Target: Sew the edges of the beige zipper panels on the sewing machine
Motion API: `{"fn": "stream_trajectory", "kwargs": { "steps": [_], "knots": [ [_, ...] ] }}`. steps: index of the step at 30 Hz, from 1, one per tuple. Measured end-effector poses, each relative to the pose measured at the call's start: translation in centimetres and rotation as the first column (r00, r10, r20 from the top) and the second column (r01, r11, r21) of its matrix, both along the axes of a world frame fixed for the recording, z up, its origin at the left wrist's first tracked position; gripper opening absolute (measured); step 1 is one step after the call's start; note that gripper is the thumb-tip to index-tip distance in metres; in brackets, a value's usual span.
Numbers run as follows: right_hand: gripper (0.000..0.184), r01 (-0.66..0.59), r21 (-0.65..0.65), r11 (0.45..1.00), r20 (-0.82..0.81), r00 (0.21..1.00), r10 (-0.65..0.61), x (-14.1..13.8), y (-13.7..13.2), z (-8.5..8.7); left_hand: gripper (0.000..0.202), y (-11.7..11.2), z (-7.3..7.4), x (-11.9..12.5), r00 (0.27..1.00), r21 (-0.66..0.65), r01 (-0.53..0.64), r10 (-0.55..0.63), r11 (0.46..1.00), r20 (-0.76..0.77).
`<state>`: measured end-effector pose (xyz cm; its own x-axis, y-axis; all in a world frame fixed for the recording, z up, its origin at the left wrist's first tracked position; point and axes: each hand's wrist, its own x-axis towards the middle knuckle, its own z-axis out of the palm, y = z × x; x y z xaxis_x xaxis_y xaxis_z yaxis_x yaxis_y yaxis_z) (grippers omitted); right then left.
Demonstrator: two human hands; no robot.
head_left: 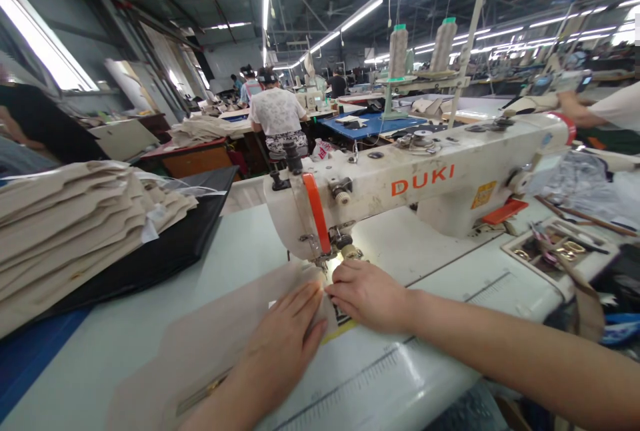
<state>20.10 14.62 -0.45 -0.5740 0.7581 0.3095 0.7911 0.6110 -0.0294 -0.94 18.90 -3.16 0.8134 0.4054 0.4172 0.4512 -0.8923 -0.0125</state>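
A white sewing machine (430, 181) with orange lettering stands on the pale table in front of me. Under its lit needle area (325, 265) lies a thin, pale beige fabric piece (215, 317), spread out to the left. My left hand (283, 334) rests flat on this fabric just before the needle, fingers stretched out. Close to the presser foot, my right hand (367, 294) has its fingers curled together in a pinch at the fabric's edge. The fingers partly hide the stitching spot. A zipper (203, 394) shows on the fabric beside my left forearm.
Folded beige fabric pieces (75, 224) are stacked at the left on black material (185, 244). A compartment tray (560, 251) with metal parts and scissors sits at the right. Thread cones (399, 51) stand behind the machine. Other people (277, 114) are farther back.
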Motion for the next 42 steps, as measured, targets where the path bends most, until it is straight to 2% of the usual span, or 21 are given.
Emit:
{"fn": "stream_trajectory", "kwargs": {
  "steps": [16, 25, 36, 42],
  "knots": [
    [0.026, 0.087, 0.018, 0.996, 0.056, 0.995, -0.088, 0.2, 0.7, -0.6, 0.042, 1.3, 0.0, 1.1, 0.996, -0.111, -0.058, 0.050, 0.992, -0.078],
    [0.025, 0.090, 0.030, 0.996, 0.066, 0.994, -0.091, 0.2, 0.6, -0.8, 0.040, 1.3, -0.2, 1.1, 1.000, -0.102, -0.021, 0.021, 0.995, -0.004],
    [0.014, 0.080, 0.034, 0.996, 0.009, 0.997, -0.081, 0.2, 0.2, -1.1, 0.040, 1.2, 0.0, 1.0, 0.999, -0.094, -0.031, 0.027, 0.995, -0.040],
    [0.019, 0.084, 0.044, 0.995, 0.043, 0.995, -0.086, 0.2, 0.4, -0.9, 0.040, 1.8, 0.1, 1.1, 0.998, -0.122, -0.055, 0.049, 0.991, -0.048]
  ]
}}
